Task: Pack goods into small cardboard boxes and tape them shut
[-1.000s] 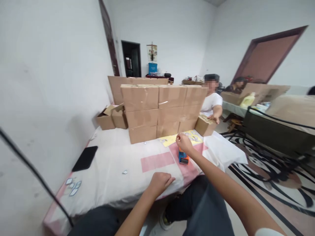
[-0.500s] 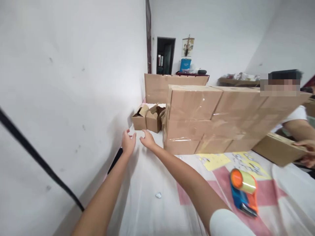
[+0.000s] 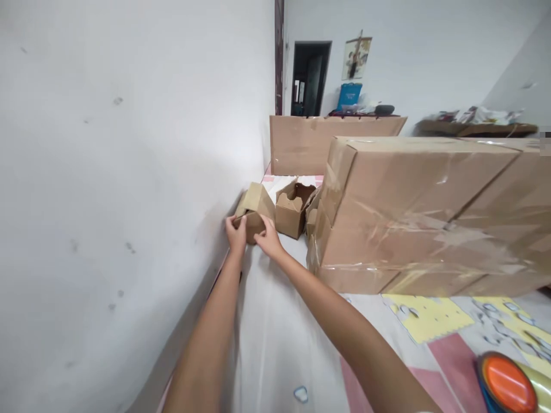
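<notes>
A small brown cardboard box (image 3: 257,198) with its flaps partly raised stands against the white wall. My left hand (image 3: 236,232) grips its left front corner, thumb on the near face. On the right front edge of the same box my right hand (image 3: 269,236) is closed, its thumb and fingers at the cardboard. Just right of it sits a second small open box (image 3: 289,217), which neither hand touches. Part of a further small box (image 3: 312,218) shows beside the stack; the stack hides the rest.
Large taped cartons (image 3: 408,212) stand stacked on the right. Behind the small boxes rises a flat cardboard panel (image 3: 297,149). An orange and blue tape dispenser (image 3: 508,384) lies at the lower right on the patterned cloth (image 3: 451,355). The wall (image 3: 129,201) borders the left side.
Both hands have moved forward from open air onto the left small box and closed on it. That box now sits apart from its neighbour. The view has shifted, and the co-worker is mostly out of sight.
</notes>
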Tool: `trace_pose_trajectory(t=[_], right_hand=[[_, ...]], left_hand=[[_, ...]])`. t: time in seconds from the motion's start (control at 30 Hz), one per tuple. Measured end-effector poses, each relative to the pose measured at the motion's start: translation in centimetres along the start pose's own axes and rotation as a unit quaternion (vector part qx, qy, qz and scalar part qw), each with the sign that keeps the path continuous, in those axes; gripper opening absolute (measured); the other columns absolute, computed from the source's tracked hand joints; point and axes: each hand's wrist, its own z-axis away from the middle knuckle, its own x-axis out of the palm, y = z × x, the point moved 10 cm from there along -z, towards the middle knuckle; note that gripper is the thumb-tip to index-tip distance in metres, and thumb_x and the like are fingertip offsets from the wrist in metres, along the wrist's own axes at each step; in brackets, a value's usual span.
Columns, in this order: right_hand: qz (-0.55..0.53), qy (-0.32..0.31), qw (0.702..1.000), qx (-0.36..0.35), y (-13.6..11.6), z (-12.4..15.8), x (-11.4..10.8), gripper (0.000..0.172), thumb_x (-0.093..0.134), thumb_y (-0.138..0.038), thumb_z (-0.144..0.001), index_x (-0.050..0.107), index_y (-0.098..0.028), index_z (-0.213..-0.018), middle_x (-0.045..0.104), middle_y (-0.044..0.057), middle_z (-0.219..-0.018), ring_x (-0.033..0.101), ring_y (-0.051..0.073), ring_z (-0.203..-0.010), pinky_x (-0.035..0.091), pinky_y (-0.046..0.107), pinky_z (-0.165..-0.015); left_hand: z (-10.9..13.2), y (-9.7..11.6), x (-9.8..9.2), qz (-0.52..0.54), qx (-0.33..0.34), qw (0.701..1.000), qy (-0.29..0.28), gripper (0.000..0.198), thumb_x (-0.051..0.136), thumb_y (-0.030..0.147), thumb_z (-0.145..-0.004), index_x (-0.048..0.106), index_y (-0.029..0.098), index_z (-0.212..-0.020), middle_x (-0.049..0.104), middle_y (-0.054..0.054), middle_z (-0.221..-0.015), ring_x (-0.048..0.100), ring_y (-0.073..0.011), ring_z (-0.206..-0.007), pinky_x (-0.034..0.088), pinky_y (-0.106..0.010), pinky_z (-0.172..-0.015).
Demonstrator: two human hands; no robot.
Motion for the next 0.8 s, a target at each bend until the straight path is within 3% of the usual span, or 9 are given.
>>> trace_pose_trajectory(t=[0.2, 0.3, 0.4, 0.53, 0.63, 0.73, 0.8], right_hand=[[-0.061, -0.009, 0.998, -0.014, -8.2, 14.1, -0.8, 0.057, 0.055, -0.008, -0.077, 0.054, -0.022, -0.132, 0.05, 0.01, -0.136, 0.055, 0.01, -0.069, 0.055, 0.031, -0.075], [-0.061, -0.027, 0.998, -0.015, -10.7, 20.7, -1.5, 0.054, 0.053, -0.006, -0.078, 0.058, -0.024, -0.129, 0.053, 0.008, -0.132, 0.057, 0.011, -0.076, 0.053, 0.03, -0.074], [-0.063, -0.055, 0.996, -0.017, -11.7, 25.3, -2.3, 0.051, 0.052, -0.005, -0.078, 0.062, -0.025, -0.123, 0.057, 0.007, -0.126, 0.061, 0.014, -0.084, 0.051, 0.028, -0.072], [-0.061, -0.038, 0.997, -0.009, -11.7, 28.6, -4.0, 0.041, 0.05, -0.005, -0.076, 0.062, -0.023, -0.11, 0.062, 0.006, -0.112, 0.062, 0.019, -0.099, 0.05, 0.03, -0.076], [-0.053, -0.034, 0.998, -0.007, -11.6, 30.5, -5.6, 0.027, 0.046, -0.007, -0.08, 0.058, -0.023, -0.098, 0.062, 0.005, -0.1, 0.062, 0.02, -0.097, 0.051, 0.031, -0.077], [0.019, 0.072, 0.997, -0.025, -11.3, 31.6, -10.9, 0.018, 0.055, -0.019, -0.085, 0.053, -0.023, -0.102, 0.057, 0.008, -0.107, 0.058, 0.023, -0.102, 0.052, 0.038, -0.085], [0.077, 0.155, 0.984, -0.028, -10.8, 31.8, -15.7, 0.045, 0.07, -0.03, -0.079, 0.049, -0.022, -0.117, 0.05, 0.012, -0.121, 0.052, 0.028, -0.115, 0.05, 0.047, -0.096]], left_hand=[[11.1, 1.7, -10.1, 0.099, -0.021, 0.991, 0.09, 0.033, 0.054, 0.039, -0.088, 0.044, 0.025, -0.117, 0.056, -0.003, -0.112, 0.061, -0.0156, -0.095, 0.05, -0.03, -0.083], [15.9, 3.8, -13.6, 0.117, -0.014, 0.987, 0.11, 0.032, 0.054, 0.037, -0.087, 0.045, 0.024, -0.115, 0.056, -0.003, -0.111, 0.059, -0.0156, -0.096, 0.048, -0.03, -0.084], [19.8, 6.4, -16.1, 0.106, 0.007, 0.987, 0.12, 0.031, 0.058, 0.038, -0.086, 0.052, 0.023, -0.112, 0.056, -0.001, -0.104, 0.056, -0.0153, -0.092, 0.045, -0.029, -0.085], [24.1, 9.0, -18.1, 0.046, 0.021, 0.991, 0.124, 0.029, 0.06, 0.04, -0.086, 0.057, 0.023, -0.11, 0.056, 0.0, -0.096, 0.053, -0.0161, -0.084, 0.044, -0.029, -0.081], [26.4, 9.0, -18.6, 0.04, 0.005, 0.994, 0.103, 0.03, 0.055, 0.044, -0.088, 0.058, 0.024, -0.111, 0.06, -0.003, -0.106, 0.057, -0.0191, -0.093, 0.046, -0.031, -0.083], [27.6, 7.0, -18.0, 0.091, -0.062, 0.992, 0.059, 0.033, 0.053, 0.046, -0.087, 0.058, 0.024, -0.112, 0.062, -0.004, -0.11, 0.06, -0.0204, -0.098, 0.048, -0.031, -0.083], [27.8, 6.1, -16.7, 0.106, -0.093, 0.99, 0.014, 0.032, 0.054, 0.044, -0.084, 0.06, 0.024, -0.108, 0.063, -0.003, -0.109, 0.06, -0.02, -0.098, 0.048, -0.03, -0.083]])
